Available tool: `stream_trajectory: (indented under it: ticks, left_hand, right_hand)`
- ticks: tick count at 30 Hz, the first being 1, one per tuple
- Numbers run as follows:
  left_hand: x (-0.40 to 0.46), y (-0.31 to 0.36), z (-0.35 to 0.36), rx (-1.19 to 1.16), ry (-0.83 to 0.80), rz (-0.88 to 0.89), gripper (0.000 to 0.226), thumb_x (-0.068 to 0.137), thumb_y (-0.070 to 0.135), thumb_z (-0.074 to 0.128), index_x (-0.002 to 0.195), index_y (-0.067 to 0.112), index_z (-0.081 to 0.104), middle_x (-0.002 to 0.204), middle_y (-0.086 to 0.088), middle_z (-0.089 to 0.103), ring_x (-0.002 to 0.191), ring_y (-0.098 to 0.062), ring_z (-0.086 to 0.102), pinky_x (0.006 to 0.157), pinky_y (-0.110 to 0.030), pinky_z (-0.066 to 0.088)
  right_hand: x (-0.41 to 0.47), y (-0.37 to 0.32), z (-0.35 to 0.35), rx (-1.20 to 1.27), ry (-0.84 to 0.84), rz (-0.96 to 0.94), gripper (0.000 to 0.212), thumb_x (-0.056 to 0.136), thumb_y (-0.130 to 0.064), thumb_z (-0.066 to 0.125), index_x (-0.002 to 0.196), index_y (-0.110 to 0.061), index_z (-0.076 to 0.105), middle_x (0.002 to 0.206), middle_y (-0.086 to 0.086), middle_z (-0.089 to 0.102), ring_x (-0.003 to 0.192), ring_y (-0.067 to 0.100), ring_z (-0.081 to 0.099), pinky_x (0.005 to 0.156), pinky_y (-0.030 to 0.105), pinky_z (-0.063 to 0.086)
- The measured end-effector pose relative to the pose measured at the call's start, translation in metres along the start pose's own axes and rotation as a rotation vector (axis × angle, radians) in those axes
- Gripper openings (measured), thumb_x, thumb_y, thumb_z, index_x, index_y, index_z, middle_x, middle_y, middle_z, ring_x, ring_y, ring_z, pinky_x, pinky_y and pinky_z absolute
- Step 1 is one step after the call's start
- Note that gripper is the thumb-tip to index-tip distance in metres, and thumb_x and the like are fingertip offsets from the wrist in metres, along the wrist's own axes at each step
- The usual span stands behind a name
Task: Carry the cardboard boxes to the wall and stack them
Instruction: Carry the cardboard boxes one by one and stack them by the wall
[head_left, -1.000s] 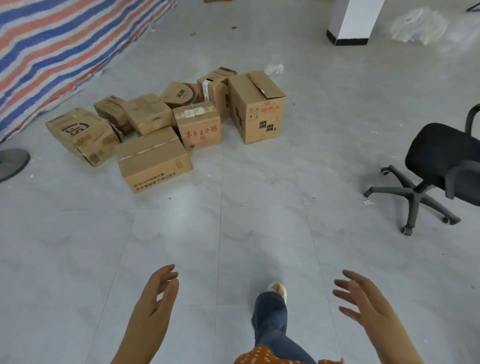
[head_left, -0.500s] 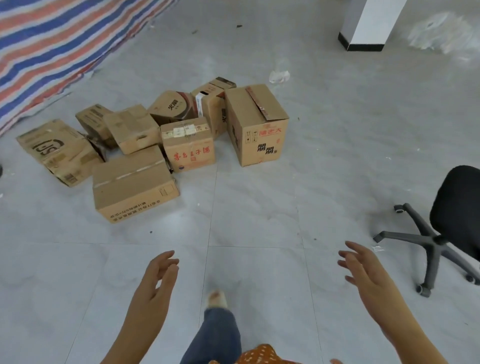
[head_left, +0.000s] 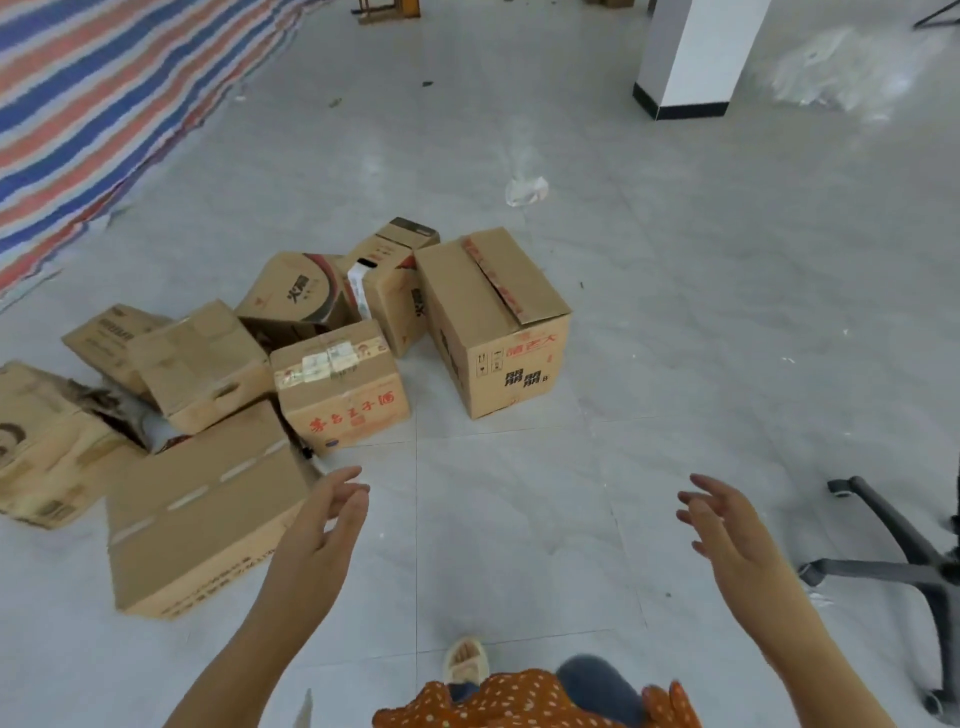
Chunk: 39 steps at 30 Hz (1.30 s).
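Brown cardboard boxes (head_left: 332, 374) lie clustered on the floor, some tipped.

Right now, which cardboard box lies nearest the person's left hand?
The flat box with the broken white tape strip; the left hand overlaps its corner.

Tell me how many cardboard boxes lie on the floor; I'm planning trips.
8, though some may be hidden: tall box rightmost, red-lettered box, long front box, far-left box, and four behind.
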<state>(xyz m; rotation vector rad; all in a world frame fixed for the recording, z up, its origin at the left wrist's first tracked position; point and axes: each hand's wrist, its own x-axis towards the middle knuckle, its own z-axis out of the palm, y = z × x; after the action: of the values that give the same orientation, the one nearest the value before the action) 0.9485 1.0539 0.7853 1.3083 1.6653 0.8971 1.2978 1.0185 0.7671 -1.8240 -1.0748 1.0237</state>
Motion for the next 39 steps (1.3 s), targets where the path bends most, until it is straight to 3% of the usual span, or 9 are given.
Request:
stream_trajectory:
  ticks: [5,10,13,17,21,28,32,35,39]
  left_hand:
    - [0.090,0.017,0.025,-0.019,-0.009,-0.014,0.027,0.086,0.057,0.045,0.109,0.044,0.050,0.110,0.010,0.061,0.108,-0.010,0.057,0.092,-0.036,0.048]
    - [0.174,0.019,0.067,-0.014,0.012,-0.115,0.014,0.093,0.042,0.046,0.106,0.046,0.047,0.111,0.009,0.060,0.110,-0.011,0.056,0.090,-0.030,0.046]
    - [0.230,0.023,0.095,-0.013,0.053,-0.197,0.013,0.092,0.047,0.049,0.105,0.049,0.046,0.112,0.011,0.060,0.110,-0.013,0.056,0.089,-0.030,0.045]
    - [0.306,0.039,0.131,-0.043,0.130,-0.325,0.018,0.082,0.064,0.045,0.098,0.060,0.051,0.110,0.010,0.062,0.110,-0.015,0.057,0.094,-0.041,0.047]
    - [0.387,0.038,0.172,-0.024,0.137,-0.417,0.014,0.093,0.041,0.044,0.105,0.046,0.046,0.109,0.006,0.062,0.109,-0.017,0.057,0.093,-0.038,0.047]
    - [0.547,-0.065,0.271,-0.059,0.119,-0.635,0.048,0.079,0.052,0.047,0.122,0.031,0.049,0.104,0.008,0.058,0.103,-0.015,0.056,0.095,-0.040,0.047]
    - [0.628,-0.139,0.321,-0.320,0.295,-0.800,0.016,0.098,0.026,0.050,0.113,0.019,0.051,0.088,0.009,0.050,0.076,0.004,0.055,0.091,-0.031,0.038]
    - [0.657,-0.191,0.346,-0.325,0.270,-0.847,0.033,0.096,0.038,0.050,0.117,0.012,0.053,0.101,-0.005,0.054,0.095,-0.011,0.053,0.092,-0.034,0.039]
    - [0.660,-0.208,0.361,-0.404,0.259,-0.843,0.040,0.098,0.036,0.048,0.134,0.022,0.042,0.120,0.011,0.048,0.109,-0.008,0.044,0.096,-0.032,0.035]
  right_hand:
    - [0.085,-0.011,0.009,-0.077,-0.010,0.041,0.047,0.070,-0.080,0.043,0.107,-0.051,0.048,0.115,-0.012,0.061,0.108,0.013,0.059,0.098,0.044,0.046]
    - [0.207,-0.019,0.006,-0.115,-0.072,0.116,0.021,0.098,-0.027,0.045,0.116,-0.036,0.049,0.114,-0.005,0.062,0.110,0.021,0.060,0.101,0.051,0.044]
    - [0.302,-0.033,0.006,-0.180,-0.144,0.127,0.022,0.097,-0.033,0.046,0.118,-0.035,0.048,0.119,0.001,0.061,0.113,0.024,0.059,0.101,0.050,0.044]
    - [0.430,-0.066,0.004,-0.271,-0.295,0.131,0.045,0.070,-0.073,0.041,0.107,-0.049,0.048,0.117,-0.007,0.061,0.111,0.018,0.059,0.100,0.047,0.046]
    - [0.555,-0.064,0.021,-0.337,-0.418,0.140,0.013,0.087,-0.053,0.050,0.100,-0.053,0.051,0.109,-0.010,0.064,0.108,0.017,0.060,0.098,0.048,0.046]
    - [0.745,0.032,0.129,-0.463,-0.431,0.199,0.026,0.095,-0.035,0.049,0.119,-0.026,0.055,0.115,0.005,0.061,0.111,0.026,0.059,0.098,0.042,0.044]
    - [0.810,0.084,0.194,-0.459,-0.344,0.258,0.051,0.097,-0.035,0.045,0.144,-0.017,0.036,0.139,0.006,0.047,0.128,0.025,0.045,0.101,0.034,0.034]
    - [0.833,0.126,0.226,-0.412,-0.339,0.302,0.057,0.099,-0.041,0.040,0.148,-0.015,0.028,0.149,0.004,0.037,0.130,0.023,0.040,0.100,0.032,0.032]
    - [0.836,0.151,0.242,-0.352,-0.274,0.322,0.050,0.099,-0.037,0.039,0.144,-0.016,0.034,0.121,-0.006,0.047,0.103,0.014,0.045,0.085,0.029,0.035]
